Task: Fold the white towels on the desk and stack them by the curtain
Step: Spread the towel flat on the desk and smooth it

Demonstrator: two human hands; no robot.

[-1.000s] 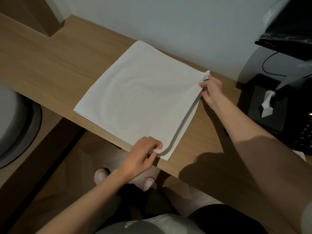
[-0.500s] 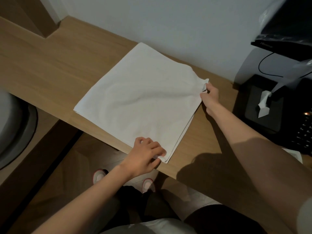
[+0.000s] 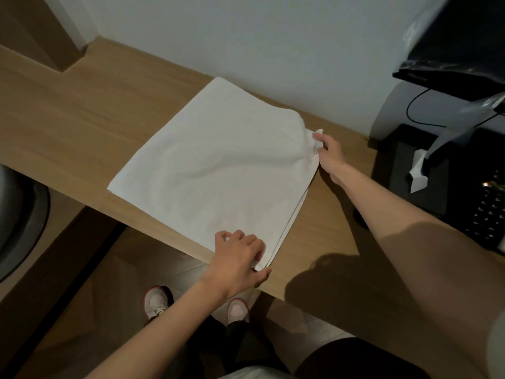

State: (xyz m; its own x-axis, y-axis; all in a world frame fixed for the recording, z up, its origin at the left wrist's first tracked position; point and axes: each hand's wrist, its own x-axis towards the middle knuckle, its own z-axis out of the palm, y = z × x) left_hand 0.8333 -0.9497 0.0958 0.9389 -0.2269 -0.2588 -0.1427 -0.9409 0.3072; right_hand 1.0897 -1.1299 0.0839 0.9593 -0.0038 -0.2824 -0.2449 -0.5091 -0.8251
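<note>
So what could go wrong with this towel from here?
1. The towel is doubled, and along its right edge the lower layer peeks out, so the next fold may come out uneven.
2. The left hand grips the near corner at the front edge of the desk; if it slips, that corner might slide off toward the floor.
3. The right hand pinches the far corner and a ridge runs across the middle, which could get pressed in as a crease.
</note>
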